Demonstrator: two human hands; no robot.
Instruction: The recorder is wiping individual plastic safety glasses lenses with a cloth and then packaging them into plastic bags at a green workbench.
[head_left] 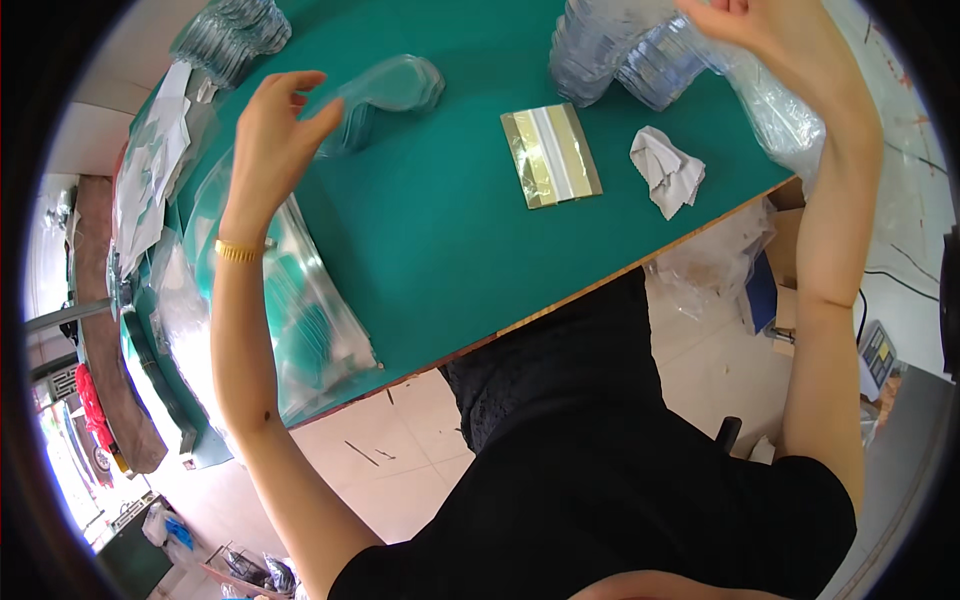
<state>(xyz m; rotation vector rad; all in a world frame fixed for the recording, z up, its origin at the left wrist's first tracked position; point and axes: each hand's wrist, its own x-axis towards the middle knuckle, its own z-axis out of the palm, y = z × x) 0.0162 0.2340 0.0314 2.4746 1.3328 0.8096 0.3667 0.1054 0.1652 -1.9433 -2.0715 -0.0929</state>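
Note:
My left hand (280,135) is over the left part of the green table, thumb and fingers apart, with nothing seen between them. Just beyond its thumb lie a few clear, curved plastic pieces (405,85) with rounded ends; whether the thumb touches them I cannot tell. My right hand (755,22) is at the top edge of the view, beside stacks of clear, bluish plastic pieces (640,55). Most of its fingers are cut off by the frame, so what they hold is hidden. Between the hands lie a flat yellowish packet (552,155) in shiny film and a crumpled pale cloth (667,172).
Clear plastic bags (325,320) lie along the table's left side, near white paper sheets (160,170). Another stack of clear pieces (232,35) stands at the far left. A clear plastic bag (775,110) lies by the right edge. The table's wooden front edge (600,270) runs before my body.

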